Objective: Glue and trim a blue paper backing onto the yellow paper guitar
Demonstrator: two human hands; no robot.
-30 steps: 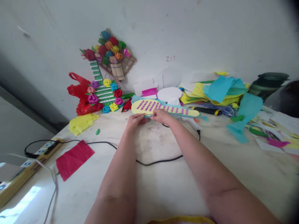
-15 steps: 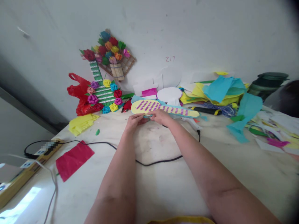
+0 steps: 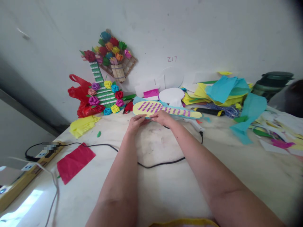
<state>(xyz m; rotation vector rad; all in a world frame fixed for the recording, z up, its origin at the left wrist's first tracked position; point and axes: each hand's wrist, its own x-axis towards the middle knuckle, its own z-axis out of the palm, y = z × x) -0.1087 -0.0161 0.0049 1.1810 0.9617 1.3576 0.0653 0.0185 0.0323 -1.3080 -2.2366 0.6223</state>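
Note:
Both my hands reach far across a white table (image 3: 165, 179). My left hand (image 3: 135, 122) and my right hand (image 3: 163, 117) meet with fingertips pinched at the near edge of a long yellow paper cut-out (image 3: 163, 109) covered in rows of small purple squares. Something small sits between the fingertips; I cannot make out what. A light blue paper layer shows under the yellow cut-out.
A black cable (image 3: 151, 164) crosses the table under my arms. A red sheet (image 3: 74, 161) and a power strip (image 3: 35, 157) lie at left. Paper flower crafts (image 3: 106, 78) lean on the wall. Loose coloured paper (image 3: 227, 91) piles up at right.
My right hand has shifted slightly left towards my left hand, so the fingertips now meet. Nothing else has moved.

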